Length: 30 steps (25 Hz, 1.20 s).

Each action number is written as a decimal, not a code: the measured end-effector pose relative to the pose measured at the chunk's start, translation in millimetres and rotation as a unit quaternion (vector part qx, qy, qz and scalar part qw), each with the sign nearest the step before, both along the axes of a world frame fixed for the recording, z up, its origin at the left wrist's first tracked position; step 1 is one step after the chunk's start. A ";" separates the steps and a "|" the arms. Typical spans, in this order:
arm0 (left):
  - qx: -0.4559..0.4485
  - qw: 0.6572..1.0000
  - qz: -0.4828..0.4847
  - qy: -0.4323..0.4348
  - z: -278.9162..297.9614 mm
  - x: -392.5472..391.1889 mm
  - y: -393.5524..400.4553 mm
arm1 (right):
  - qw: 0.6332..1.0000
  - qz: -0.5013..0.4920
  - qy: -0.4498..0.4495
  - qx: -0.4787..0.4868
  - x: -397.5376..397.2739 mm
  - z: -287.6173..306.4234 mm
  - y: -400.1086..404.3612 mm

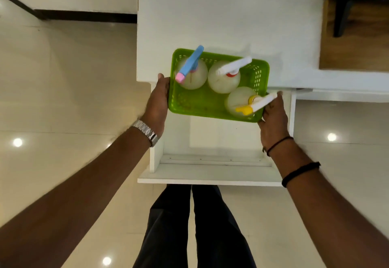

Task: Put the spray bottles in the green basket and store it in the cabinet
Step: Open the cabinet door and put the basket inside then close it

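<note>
The green basket (197, 103) is held in the air over the open white drawer (210, 173) of the cabinet, partly above the cabinet top (231, 15). Three clear spray bottles stand in it: one with a blue and pink head (190, 63), one with a white and red head (233, 68), one with a white and yellow head (254, 104). My left hand (156, 105) grips the basket's left end. My right hand (273, 116) grips its right end near the yellow-headed bottle.
The pulled-out drawer has white walls and a bare white bottom (221, 139). Glossy cream floor tiles (63, 78) lie to the left and right. My dark-trousered legs (195, 225) stand just before the drawer front. A wooden surface with a dark chair (347, 15) is at top right.
</note>
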<state>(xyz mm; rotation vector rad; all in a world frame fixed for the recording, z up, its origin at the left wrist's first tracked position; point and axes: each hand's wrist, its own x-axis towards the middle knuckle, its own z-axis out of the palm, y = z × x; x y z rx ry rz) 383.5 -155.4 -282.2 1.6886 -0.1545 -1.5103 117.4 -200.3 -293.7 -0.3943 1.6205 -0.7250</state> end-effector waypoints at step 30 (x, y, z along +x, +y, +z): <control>0.264 0.958 0.092 0.062 -212.1 -9.8 137.9 | 0.934 0.217 0.235 0.162 -4.0 -245.8 127.6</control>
